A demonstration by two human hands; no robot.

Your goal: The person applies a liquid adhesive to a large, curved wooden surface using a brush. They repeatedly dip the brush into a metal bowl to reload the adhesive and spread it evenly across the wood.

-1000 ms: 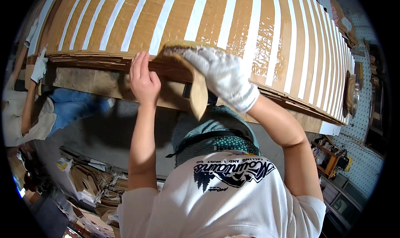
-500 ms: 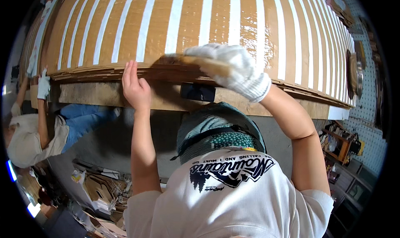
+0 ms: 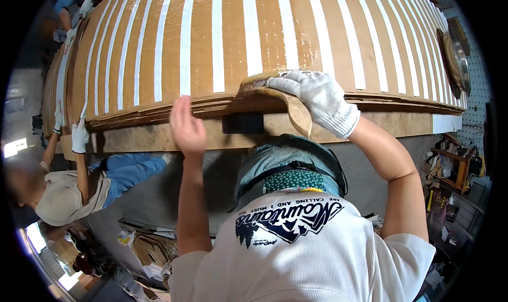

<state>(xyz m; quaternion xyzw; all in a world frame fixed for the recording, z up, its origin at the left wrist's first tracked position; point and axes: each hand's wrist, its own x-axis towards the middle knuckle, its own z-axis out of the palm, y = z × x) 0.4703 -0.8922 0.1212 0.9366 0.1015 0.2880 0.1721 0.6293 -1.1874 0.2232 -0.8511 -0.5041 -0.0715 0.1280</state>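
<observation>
A big stack of brown cardboard sheets (image 3: 296, 32) with white stripes lies on a wooden board (image 3: 159, 138) in front of me. My right hand (image 3: 312, 98), in a white knit glove, grips a wide brush (image 3: 288, 98) with a pale wooden handle. Its bristle end rests on the top sheet near the front edge. My left hand (image 3: 188, 127) is bare and flat with straight fingers, and it holds nothing. It is raised at the front edge of the stack, to the left of the brush.
A co-worker in a beige top and blue trousers crouches at the left, one gloved hand (image 3: 79, 138) on the board's edge. Cardboard scraps (image 3: 148, 249) lie on the floor below. Shelves with tools (image 3: 450, 170) stand at the right.
My right hand has carried the brush from the stack's front edge up onto the top sheet. My left hand has come off the edge and now stands flat beside it.
</observation>
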